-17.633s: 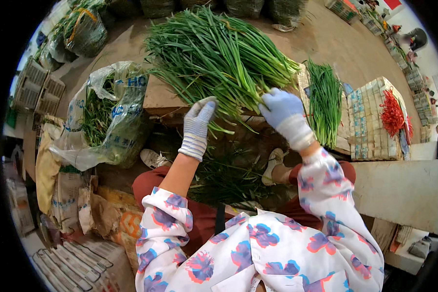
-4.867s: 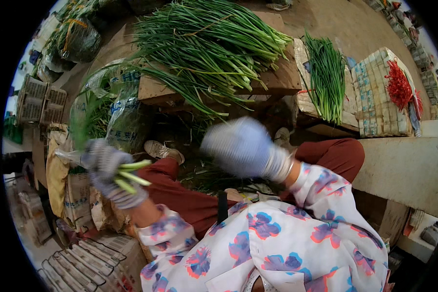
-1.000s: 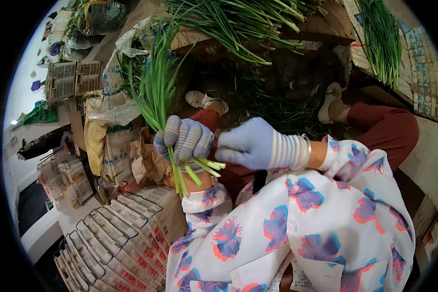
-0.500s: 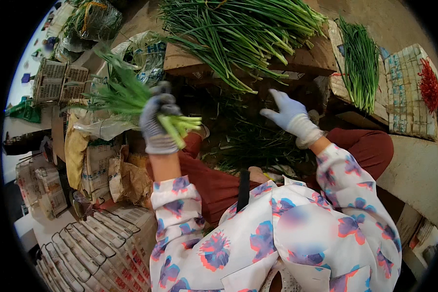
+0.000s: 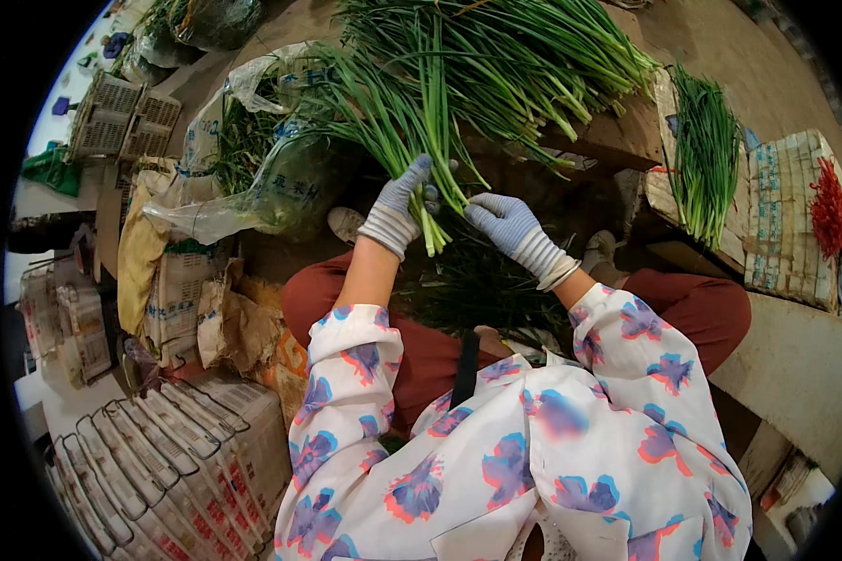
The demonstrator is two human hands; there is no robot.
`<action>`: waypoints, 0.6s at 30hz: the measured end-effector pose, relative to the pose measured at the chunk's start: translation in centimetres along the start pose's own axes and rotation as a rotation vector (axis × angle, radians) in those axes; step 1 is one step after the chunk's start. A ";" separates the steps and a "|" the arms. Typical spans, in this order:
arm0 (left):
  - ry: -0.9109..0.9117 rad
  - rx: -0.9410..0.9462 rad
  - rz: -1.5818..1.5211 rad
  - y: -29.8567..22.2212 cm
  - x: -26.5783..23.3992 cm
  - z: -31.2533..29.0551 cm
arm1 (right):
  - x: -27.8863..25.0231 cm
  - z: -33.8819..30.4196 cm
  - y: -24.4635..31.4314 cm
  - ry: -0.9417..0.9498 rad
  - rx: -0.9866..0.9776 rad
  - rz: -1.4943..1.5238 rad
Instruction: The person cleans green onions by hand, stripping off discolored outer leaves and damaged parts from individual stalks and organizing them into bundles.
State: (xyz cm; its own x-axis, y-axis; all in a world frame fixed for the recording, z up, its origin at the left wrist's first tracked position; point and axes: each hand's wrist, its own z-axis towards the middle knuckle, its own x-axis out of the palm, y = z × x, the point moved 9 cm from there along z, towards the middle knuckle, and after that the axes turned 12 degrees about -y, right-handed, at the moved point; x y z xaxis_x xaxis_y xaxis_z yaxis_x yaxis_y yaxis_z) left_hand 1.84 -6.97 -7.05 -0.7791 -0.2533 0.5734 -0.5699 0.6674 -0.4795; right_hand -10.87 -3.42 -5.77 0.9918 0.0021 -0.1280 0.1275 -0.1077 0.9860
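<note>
Far left, stacked crates (image 5: 112, 117) and flattened cartons (image 5: 173, 472), then a clear plastic bag (image 5: 271, 178) stuffed with greens. Now the left hand (image 5: 404, 201), in a grey knit glove, is wrapped tight around a bunch of green onions (image 5: 398, 117). The bunch runs long-ways up and to the left from the fist, leaves fanning away from the body, cut stalk ends poking out just below the fingers toward the lap. Right beside it the right hand (image 5: 505, 222), gloved too, sits half open, fingers spread, fingertips just at the stalk ends; whether they actually touch, I cannot tell. It grips nothing. Beyond, the big loose heap of onions (image 5: 524, 56) lies on the table (image 5: 617, 140), and a tidy laid-out row (image 5: 706, 154) further right, near red rubber bands (image 5: 828, 206).
</note>
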 end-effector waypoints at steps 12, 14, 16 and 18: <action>-0.185 0.248 0.378 -1.8 1.7 -0.6 | -2.7 -1.7 3.7 -0.095 -0.183 -0.126; -0.168 0.241 0.347 -1.3 2.3 -0.3 | -2.7 -0.9 4.3 -0.136 -0.134 0.014; -0.178 0.199 0.390 -0.8 1.6 0.3 | -0.7 0.1 2.2 0.024 0.059 -0.060; -0.105 0.225 0.359 -1.3 1.7 0.5 | -0.4 0.2 1.1 0.080 0.196 -0.099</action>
State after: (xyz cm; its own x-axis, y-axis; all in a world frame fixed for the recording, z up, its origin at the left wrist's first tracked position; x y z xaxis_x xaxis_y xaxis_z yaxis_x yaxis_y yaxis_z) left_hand 1.07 -8.60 -5.79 -0.9539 -0.1107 0.2789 -0.2917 0.5600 -0.7754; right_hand -11.11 -3.72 -4.62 0.9734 0.0999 -0.2063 0.2270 -0.2942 0.9284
